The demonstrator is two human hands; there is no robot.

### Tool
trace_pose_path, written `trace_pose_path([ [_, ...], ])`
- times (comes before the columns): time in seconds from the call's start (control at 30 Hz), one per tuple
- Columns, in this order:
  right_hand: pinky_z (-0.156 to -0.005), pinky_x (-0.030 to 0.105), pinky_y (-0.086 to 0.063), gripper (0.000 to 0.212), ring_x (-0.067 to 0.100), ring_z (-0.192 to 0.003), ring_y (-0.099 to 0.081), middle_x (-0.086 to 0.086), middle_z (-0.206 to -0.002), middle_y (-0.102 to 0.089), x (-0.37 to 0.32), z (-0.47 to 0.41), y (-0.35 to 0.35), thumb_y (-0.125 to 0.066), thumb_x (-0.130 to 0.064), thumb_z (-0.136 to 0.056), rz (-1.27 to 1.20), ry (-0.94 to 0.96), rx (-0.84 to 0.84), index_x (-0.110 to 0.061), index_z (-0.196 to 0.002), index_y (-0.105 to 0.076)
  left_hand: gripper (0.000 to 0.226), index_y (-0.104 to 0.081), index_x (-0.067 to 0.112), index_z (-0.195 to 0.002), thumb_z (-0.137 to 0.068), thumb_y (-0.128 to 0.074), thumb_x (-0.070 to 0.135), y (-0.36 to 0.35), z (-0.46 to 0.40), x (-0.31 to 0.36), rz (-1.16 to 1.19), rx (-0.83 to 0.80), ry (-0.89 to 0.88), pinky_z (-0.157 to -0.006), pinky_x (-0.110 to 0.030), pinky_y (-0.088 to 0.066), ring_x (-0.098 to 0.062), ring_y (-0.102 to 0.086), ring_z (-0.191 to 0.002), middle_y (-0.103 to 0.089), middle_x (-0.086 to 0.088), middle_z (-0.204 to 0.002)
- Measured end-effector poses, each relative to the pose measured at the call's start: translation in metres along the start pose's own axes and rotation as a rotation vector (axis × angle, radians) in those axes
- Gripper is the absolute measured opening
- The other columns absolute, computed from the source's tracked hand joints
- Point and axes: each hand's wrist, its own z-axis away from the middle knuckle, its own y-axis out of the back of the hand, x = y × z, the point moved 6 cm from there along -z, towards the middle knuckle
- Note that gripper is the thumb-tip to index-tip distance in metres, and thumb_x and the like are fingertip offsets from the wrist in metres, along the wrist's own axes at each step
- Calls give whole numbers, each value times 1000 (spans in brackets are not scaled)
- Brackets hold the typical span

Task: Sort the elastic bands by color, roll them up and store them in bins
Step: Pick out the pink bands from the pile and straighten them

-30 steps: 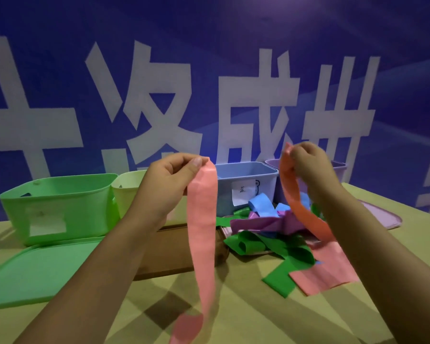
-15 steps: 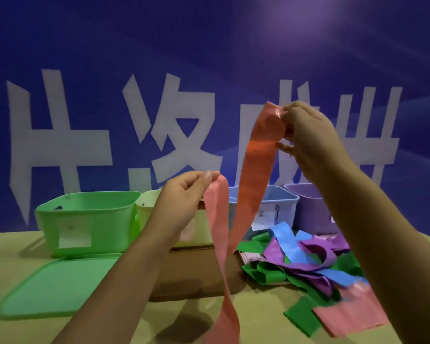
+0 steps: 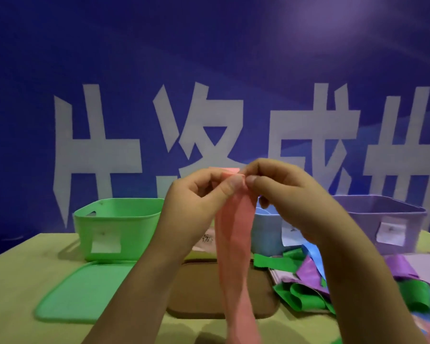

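Fingers (image 3: 233, 181) of both hands pinching the pink band (image 3: 233, 234) top, white characters (image 3: 209, 135) on blue backdrop behind.

The blue backdrop (image 3: 209, 58) bears large white characters (partly cut off); the bin labels are illegible.

The hands (image 3: 236, 192) have brought the pink band's (image 3: 233, 244) ends together.

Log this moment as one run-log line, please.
stage: rolling start | left hand: pinches pink band top | right hand: pinches same end | band hangs down | pile: unsorted
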Motion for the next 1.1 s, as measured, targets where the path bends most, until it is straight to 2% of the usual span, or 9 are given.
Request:
trace_pose_path([
  [0.1,-60,16,-48,12,5,-63,-61,-6,-69,-67,4,1,-5,-58,-25,-89,-121,49,13,-20,-83,-67,16,-73,22,-82,-70,-67,31,4,-2,-3,19,49,-2,-65,-17,-54,-6,-69,-78,-74,7,-80],
  [0.2,-67,21,-54,17,13,-76,-70,5,-81,-72,12,0,-5,-66,-31,-76,-222,70,80,-17,-86,-69,9,-75,26,-80,-74,-68,28,5,-4,-4,14,83,-22,-63,-17,-54,-7,-70,-78,-74,6,-78],
  [0.3,-64,20,-52,4,13,-73,-68,5,-77,-71,18,-2,1,-70,-22,-76,-305,89,199,-19,-78,-69,21,-76,28,-80,-77,-58,40,7,-4,-4,34,70,5,-62,-21,-55,-11,-70,-73,-74,0,-74],
  [0.4,-63,20,-50,12,12,-71,-65,2,-74,-69,19,0,7,-70,-28,-68,-416,98,231,-20,-76,-70,27,-76,26,-85,-82,-51,36,10,-5,-2,60,18,48,-68,-24,-57,-15,-71,-81,-75,-3,-83],
  [0.53,-64,21,-52,17,13,-72,-66,2,-73,-69,15,3,6,-71,-26,-63,-554,81,184,-17,-76,-68,32,-62,27,-112,-88,-55,7,9,-4,-1,5,-32,94,-78,-25,-56,-10,-69,-93,-75,5,-95],
  [0.67,-72,27,-55,15,20,-80,-67,9,-79,-68,14,6,2,-72,-31,-64,-477,64,218,-20,-73,-69,63,-36,38,-136,-83,-63,14,5,1,-1,-22,6,156,-88,-32,-51,-9,-71,-86,-76,3,-86],
  [0.8,-77,30,-57,19,21,-87,-68,6,-84,-70,14,7,0,-70,-30,-63,-473,43,161,-17,-77,-68,39,-54,23,-113,-75,-65,23,0,3,2,-29,-4,195,-77,-32,-57,-13,-73,-77,-76,1,-79],
  [0.87,-73,29,-58,18,20,-82,-68,6,-81,-70,13,8,-1,-71,-28,-64,-462,49,153,-15,-76,-68,21,-59,22,-97,-79,-66,14,-1,4,3,-24,-25,184,-70,-29,-58,-15,-73,-75,-75,0,-77],
  [1.1,-67,26,-57,11,16,-76,-68,5,-77,-71,8,11,8,-71,-28,-63,-416,100,235,-20,-70,-68,13,-64,17,-88,-80,-65,7,-1,5,8,-41,-82,104,-62,-24,-57,-16,-72,-71,-75,-1,-75],
])
